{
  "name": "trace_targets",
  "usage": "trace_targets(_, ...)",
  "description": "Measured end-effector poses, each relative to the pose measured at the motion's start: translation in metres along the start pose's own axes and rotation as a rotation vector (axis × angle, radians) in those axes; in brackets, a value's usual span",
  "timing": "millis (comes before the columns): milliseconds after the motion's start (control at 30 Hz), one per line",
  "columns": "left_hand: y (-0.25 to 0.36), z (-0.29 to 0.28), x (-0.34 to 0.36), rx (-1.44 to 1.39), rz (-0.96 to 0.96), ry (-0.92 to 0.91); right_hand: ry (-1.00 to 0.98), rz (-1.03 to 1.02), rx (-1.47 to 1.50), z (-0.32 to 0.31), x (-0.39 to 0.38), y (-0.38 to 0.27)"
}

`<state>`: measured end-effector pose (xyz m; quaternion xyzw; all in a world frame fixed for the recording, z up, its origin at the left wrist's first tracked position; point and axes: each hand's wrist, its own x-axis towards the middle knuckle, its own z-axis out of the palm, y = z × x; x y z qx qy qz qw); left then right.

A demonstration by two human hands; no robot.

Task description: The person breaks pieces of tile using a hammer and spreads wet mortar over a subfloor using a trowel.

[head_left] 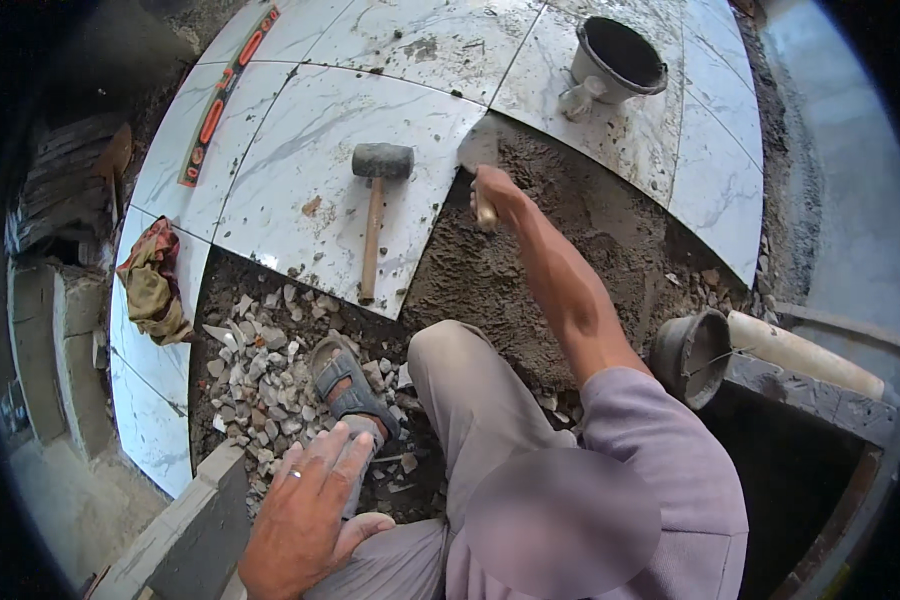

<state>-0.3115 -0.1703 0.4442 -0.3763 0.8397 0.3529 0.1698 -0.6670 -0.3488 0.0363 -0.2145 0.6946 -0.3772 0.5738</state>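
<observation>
My right hand [495,195] is closed around the wooden handle of a trowel [481,147]. The blade touches the edge of the wet mortar bed [540,225], right by the corner of a white marbled tile [340,175]. Fingers stretched out, my left hand [305,515] rests by my left knee and holds nothing; a ring shows on one finger. On the tile left of the trowel lies a rubber mallet [372,235] with a black head and wooden handle.
A red spirit level [228,95] lies at the far left. A black bucket [620,60] stands on far-right tiles; another bucket [692,357] tips on its side at right. Stone rubble [265,370] surrounds my sandalled foot. A crumpled cloth [155,285] lies on the left tiles.
</observation>
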Motion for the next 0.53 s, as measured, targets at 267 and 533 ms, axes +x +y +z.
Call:
trace_targets(267, -0.011, 0.010, 0.004, 0.014, 0.053, 0.016, 0.297, 0.072, 0.275, -0.096, -0.111, 0.072)
trace_targets(533, -0.002, 0.015, 0.009, 0.025, 0.055, -0.018, 0.134, 0.106, 0.853, 0.012, -0.090, 0.090)
